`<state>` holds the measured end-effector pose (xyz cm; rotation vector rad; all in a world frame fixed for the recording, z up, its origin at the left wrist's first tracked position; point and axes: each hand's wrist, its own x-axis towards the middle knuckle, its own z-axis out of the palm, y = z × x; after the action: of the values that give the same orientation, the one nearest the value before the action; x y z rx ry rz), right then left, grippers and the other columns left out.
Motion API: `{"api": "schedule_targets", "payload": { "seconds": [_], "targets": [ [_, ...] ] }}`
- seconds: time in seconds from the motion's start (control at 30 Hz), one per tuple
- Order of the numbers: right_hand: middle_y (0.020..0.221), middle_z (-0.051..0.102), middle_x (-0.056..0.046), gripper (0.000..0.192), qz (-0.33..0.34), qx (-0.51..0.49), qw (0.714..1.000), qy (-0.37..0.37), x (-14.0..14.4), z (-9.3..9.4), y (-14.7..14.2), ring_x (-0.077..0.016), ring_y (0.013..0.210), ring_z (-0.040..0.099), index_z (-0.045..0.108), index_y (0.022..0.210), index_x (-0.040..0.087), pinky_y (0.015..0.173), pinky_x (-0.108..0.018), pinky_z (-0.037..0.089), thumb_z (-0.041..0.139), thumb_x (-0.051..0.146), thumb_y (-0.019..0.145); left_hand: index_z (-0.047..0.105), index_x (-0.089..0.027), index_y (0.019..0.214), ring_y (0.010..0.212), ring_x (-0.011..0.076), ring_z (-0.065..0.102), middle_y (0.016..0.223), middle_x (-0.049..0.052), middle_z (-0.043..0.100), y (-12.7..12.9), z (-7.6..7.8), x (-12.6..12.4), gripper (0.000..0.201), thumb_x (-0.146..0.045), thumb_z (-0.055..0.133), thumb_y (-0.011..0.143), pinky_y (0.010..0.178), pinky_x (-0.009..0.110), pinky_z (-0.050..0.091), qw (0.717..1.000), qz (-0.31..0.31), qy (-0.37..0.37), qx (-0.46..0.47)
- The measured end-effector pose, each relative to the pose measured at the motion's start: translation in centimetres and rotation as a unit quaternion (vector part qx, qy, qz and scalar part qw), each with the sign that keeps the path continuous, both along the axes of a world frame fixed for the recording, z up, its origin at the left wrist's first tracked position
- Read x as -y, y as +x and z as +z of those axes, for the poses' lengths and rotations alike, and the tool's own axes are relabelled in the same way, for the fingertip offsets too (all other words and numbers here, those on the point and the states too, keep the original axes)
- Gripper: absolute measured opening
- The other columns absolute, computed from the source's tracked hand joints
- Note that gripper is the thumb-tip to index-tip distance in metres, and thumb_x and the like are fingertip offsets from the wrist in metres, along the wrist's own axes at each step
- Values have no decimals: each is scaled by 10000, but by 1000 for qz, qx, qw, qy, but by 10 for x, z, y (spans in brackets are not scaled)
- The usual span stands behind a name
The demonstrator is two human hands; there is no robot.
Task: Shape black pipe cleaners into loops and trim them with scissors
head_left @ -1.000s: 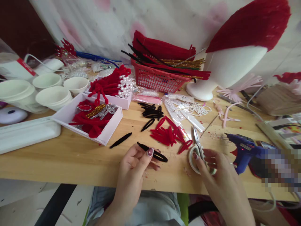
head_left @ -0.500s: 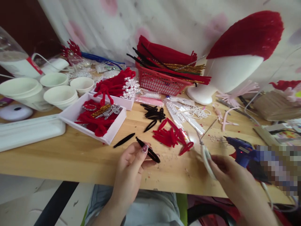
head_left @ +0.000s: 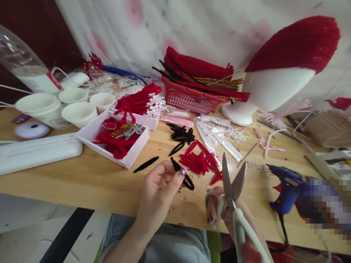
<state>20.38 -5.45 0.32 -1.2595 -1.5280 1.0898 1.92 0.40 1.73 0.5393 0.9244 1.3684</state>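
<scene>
My left hand [head_left: 160, 186] is closed, pinching a black fuzzy pipe-cleaner loop [head_left: 189, 183] between thumb and fingers. In my right hand [head_left: 211, 210] is a pair of scissors [head_left: 229, 199] with pale handles; the blades point up and away from me, spread apart. Fingers pass through the handle loops. A gap lies between the blades and the black loop. Just left of my left hand, a single black piece [head_left: 146, 164] rests on the table. Beyond my hands are a pile of black loops [head_left: 181, 133] and a pile of red pieces [head_left: 195, 162].
A blue glue gun [head_left: 286, 184] with a red light stands at the right. A white box [head_left: 137, 150] of red and glittery pieces sits left, near paper cups [head_left: 79, 112]. Behind are a red basket [head_left: 189, 98] of pipe cleaners and a white mannequin head [head_left: 276, 86].
My right hand has come in leftward from the glue gun side, and the scissors have turned so their opened blades point upward. The black loop stays in my left hand, slightly farther right.
</scene>
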Motion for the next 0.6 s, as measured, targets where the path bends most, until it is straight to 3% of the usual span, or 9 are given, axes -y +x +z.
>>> {"api": "schedule_targets", "payload": {
  "seconds": [0.17,0.33,0.6],
  "targets": [
    [679,562,-5,420,52,32,995,-76,-5,8,3,-158,568,499,587,938,216,528,-257,394,485,624,956,738,-165,864,764,133,734,856,29,781,-1,11,-9,103,-265,744,839,745,220,569,995,-68,17,71],
    [633,523,14,451,55,53,996,-49,1,6,0,-141,533,467,620,928,205,485,-241,370,556,651,899,693,-136,913,903,182,757,975,88,797,2,20,-10,81,-207,688,875,837,275,590,979,-101,-26,174],
    [690,614,-21,382,53,126,991,2,8,-4,12,-157,564,539,690,1010,190,497,-239,410,648,547,879,641,-130,881,893,181,764,957,100,802,7,26,-10,62,-182,638,916,750,235,606,978,-90,-25,184]
  ]
}}
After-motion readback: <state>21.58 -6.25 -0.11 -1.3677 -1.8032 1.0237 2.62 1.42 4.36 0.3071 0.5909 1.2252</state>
